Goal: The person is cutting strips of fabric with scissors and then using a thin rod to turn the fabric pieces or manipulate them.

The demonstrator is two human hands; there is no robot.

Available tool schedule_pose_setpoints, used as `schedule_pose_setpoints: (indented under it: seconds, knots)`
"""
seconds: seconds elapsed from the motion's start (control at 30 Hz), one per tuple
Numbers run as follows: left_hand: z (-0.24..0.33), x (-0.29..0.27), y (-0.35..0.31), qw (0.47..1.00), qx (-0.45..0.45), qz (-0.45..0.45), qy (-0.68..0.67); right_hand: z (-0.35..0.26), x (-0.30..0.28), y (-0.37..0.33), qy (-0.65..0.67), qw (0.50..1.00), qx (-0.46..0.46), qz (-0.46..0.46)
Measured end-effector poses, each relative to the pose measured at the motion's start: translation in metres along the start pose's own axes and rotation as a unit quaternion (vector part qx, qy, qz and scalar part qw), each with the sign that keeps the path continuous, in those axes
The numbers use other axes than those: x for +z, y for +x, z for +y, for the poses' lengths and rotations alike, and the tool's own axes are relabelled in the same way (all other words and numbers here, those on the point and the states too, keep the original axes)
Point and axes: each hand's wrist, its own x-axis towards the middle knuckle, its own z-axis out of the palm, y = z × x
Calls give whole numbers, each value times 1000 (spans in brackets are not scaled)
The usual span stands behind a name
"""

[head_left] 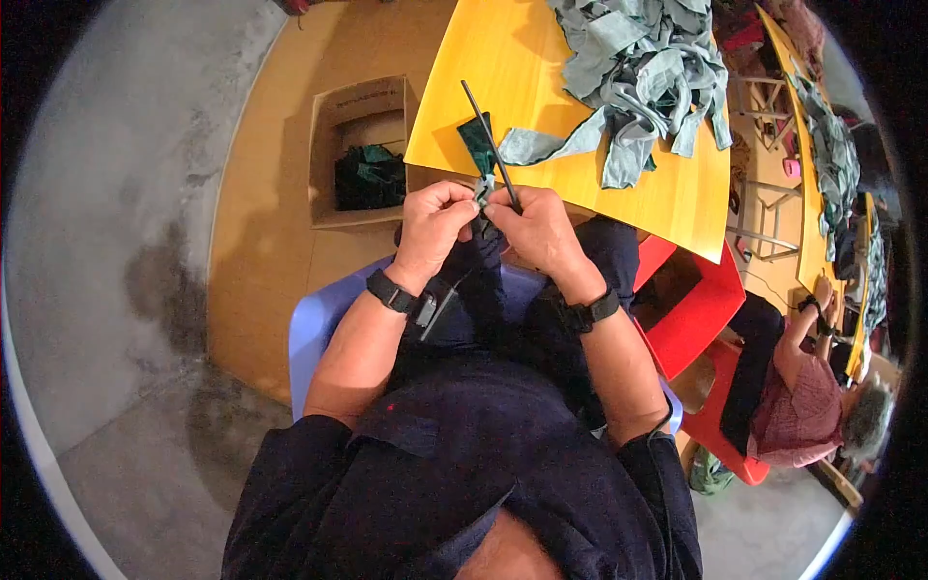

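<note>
Just past the near edge of the yellow table, my left hand (437,230) pinches a narrow fabric strip (483,186), its fingertips close against those of my right hand (543,232). The strip's dark green end (476,145) rests on the table, while the part between my fingers looks grey-green and bunched. A thin dark stick (489,135) slants up and left out of my right hand, whose thumb and fingers also close at the strip. My fingers partly hide the strip's lower end.
A pile of grey-green fabric strips (643,72) covers the far right of the yellow table (696,198). At left, an open cardboard box (329,145) holds dark green fabric (370,177). A red stool (688,314) stands at right; beyond it, another person (797,411) sits at further tables.
</note>
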Motion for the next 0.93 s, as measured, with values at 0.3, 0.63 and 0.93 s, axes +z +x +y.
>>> schedule_pose_setpoints:
  seconds: [0.3,0.63,0.93]
  knots:
    - [-6,3,3,991,17,91,98,7,23,2,-120,968,-203,92]
    - [-4,-5,5,997,-30,-13,-75,6,6,1,-2,996,-78,32]
    - [5,-11,3,995,-70,-58,-29,10,4,2,1,997,-78,11]
